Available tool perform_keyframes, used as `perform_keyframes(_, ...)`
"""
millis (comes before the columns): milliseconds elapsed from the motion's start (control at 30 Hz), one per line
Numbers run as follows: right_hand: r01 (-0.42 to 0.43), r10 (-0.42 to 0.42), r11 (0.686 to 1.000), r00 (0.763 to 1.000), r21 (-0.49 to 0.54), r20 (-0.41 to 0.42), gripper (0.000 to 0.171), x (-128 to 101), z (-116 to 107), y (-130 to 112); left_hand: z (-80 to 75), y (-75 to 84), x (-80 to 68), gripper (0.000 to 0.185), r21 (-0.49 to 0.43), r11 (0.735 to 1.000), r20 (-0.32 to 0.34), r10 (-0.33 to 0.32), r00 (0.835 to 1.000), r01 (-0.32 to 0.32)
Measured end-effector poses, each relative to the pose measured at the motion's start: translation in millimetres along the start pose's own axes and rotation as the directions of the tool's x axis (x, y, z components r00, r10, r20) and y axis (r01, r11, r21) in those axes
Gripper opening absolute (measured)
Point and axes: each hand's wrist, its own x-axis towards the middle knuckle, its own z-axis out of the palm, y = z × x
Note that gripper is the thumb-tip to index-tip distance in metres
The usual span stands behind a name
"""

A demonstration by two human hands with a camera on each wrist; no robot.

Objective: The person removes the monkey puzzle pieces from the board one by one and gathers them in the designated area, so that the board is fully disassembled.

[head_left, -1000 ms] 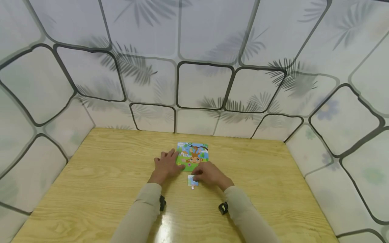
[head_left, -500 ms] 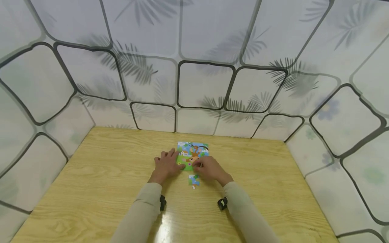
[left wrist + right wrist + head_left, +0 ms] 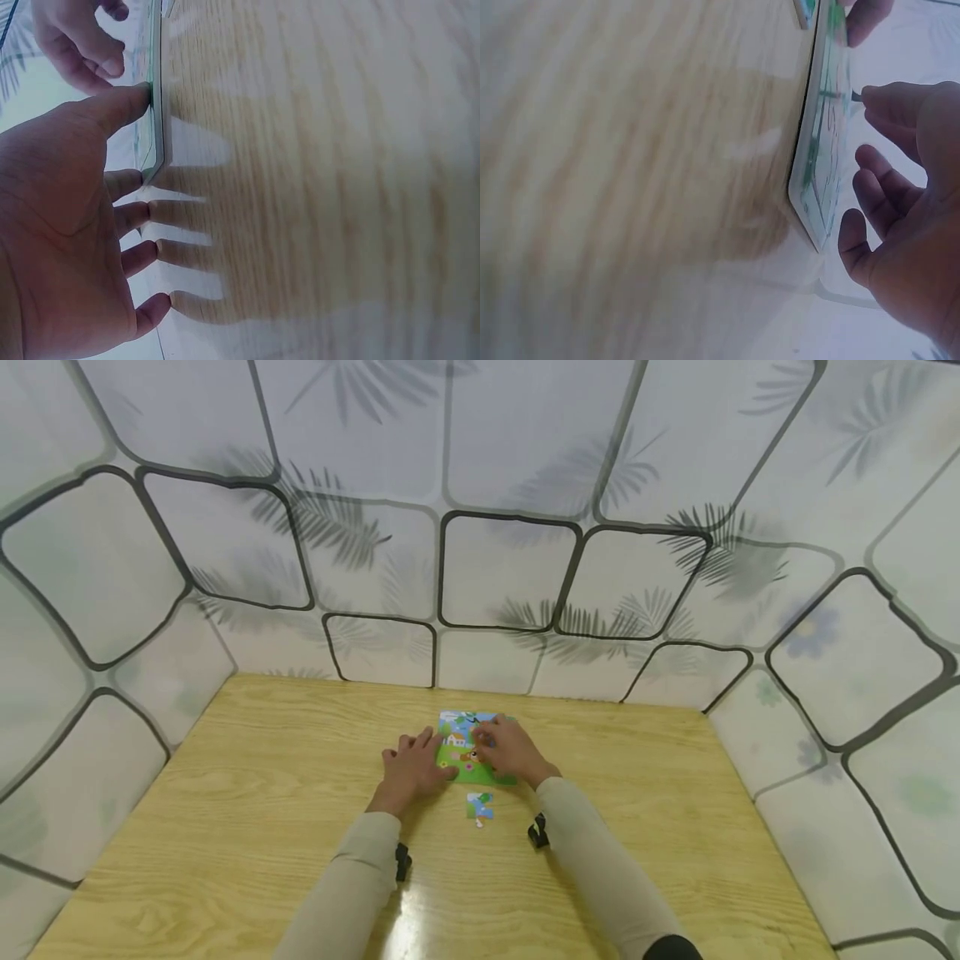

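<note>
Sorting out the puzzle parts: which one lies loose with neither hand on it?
The single small puzzle piece near the table's front, apart from the puzzle board both hands touch.

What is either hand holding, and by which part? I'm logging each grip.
Nothing is gripped. The left hand rests flat with fingers against the left edge of the monkey puzzle; the right hand lies on top of it. The loose puzzle piece lies untouched.

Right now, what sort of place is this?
Likely a small staged tabletop booth: a light wooden table closed in on three sides by leaf-printed white fabric walls, with a colourful monkey jigsaw puzzle laid out.
</note>
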Motion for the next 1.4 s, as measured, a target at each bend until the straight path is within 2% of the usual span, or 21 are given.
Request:
perform_keyframes(267, -0.063, 0.065, 0.997, 0.997, -0.038, 0.051, 0.033, 11, 1, 1, 0.8, 0.4, -5.7, 0.077, -0.013, 1.000, 0.012, 0.002, 1.000, -0.002)
perform_keyframes(400, -0.087, 0.094, 0.992, 0.992, -0.089, 0.080, 0.036, 19, 4, 2, 0.9, 0.7, -6.6, 0.077, 0.007, 1.000, 0.010, 0.001, 1.000, -0.001)
perform_keyframes(600, -0.143, 0.165, 0.979, 0.975, -0.142, 0.152, 0.037, 29, 3, 0, -0.5, 2.8, -7.2, 0.076, -0.002, 1.000, 0.004, 0.008, 1.000, -0.008)
perform_keyframes(833, -0.155, 0.184, 0.977, 0.961, -0.146, 0.207, 0.035, 38, -4, -5, -0.2, 4.1, -7.5, 0.076, -0.013, 1.000, -0.003, 0.003, 1.000, -0.003)
perform_keyframes(1100, -0.186, 0.208, 0.975, 0.958, -0.122, 0.197, 0.036, 44, -10, -5, 1.1, 4.3, -4.7, 0.076, -0.022, 1.000, -0.017, 0.014, 1.000, -0.015)
perform_keyframes(1233, -0.159, 0.180, 0.978, 0.969, -0.132, 0.169, 0.034, 45, -10, -4, -2.2, 4.8, -5.5, 0.075, -0.024, 1.000, -0.022, 0.016, 1.000, -0.016)
perform_keyframes(1400, -0.141, 0.152, 0.983, 0.984, -0.116, 0.096, 0.037, 47, -6, 3, -4.6, 3.6, -6.0, 0.075, -0.018, 1.000, -0.022, 0.008, 1.000, -0.008)
